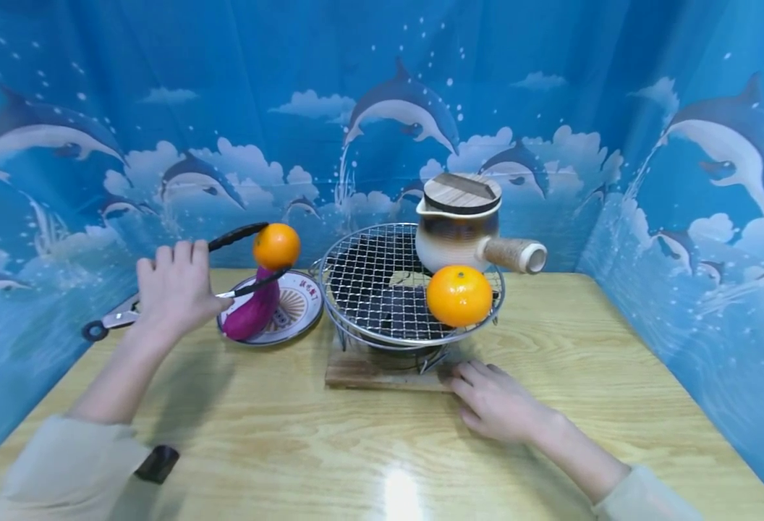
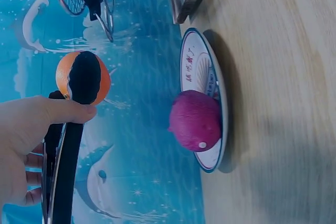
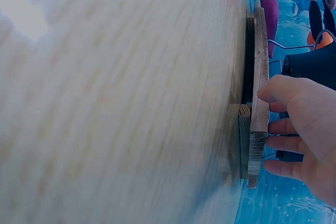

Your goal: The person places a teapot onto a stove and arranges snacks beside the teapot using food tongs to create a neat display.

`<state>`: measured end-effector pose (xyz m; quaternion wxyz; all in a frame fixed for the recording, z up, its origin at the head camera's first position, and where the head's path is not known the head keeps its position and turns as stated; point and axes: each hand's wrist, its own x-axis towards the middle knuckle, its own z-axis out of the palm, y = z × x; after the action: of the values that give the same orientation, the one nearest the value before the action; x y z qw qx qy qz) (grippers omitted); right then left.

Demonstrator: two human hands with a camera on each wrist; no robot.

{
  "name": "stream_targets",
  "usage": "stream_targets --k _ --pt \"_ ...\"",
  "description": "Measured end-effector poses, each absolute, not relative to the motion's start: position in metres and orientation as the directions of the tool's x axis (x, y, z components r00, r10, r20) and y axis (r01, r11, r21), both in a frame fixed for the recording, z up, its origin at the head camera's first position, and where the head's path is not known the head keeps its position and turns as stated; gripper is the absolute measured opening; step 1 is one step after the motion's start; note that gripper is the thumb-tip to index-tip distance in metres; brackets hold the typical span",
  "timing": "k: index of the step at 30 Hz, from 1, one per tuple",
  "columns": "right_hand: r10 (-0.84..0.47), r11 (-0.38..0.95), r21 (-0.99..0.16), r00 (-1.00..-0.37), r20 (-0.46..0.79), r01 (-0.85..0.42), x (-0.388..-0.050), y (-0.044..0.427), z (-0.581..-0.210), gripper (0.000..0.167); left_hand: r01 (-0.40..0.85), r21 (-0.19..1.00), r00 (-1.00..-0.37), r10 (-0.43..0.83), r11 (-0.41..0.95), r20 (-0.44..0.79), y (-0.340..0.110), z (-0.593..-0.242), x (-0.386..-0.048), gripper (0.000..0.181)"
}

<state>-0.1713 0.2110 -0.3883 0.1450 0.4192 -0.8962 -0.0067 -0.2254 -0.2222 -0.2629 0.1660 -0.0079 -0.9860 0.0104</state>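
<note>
My left hand grips black-and-metal tongs, whose tips pinch an orange in the air. Below it, a purple eggplant-like item lies on a patterned plate; the left wrist view shows the orange raised clear of that plate. My right hand touches the right front end of a wooden board under a round grill. In the right wrist view the thumb of my right hand rests at the edge of the board, the other fingers spread beyond it.
A wire mesh tops the round grill. On it stand a second orange fruit, at the front right, and a lidded pot behind, its wrapped handle pointing right. A blue dolphin-print curtain surrounds the table.
</note>
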Motion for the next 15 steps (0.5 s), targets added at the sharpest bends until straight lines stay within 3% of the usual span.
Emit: stream_targets --k 15 --pt "-0.756 0.651 0.151 -0.617 0.218 -0.744 -0.171 0.212 -0.384 0.041 0.067 0.023 -0.922 0.053 0.998 0.383 -0.208 -0.242 -0.212 0.095"
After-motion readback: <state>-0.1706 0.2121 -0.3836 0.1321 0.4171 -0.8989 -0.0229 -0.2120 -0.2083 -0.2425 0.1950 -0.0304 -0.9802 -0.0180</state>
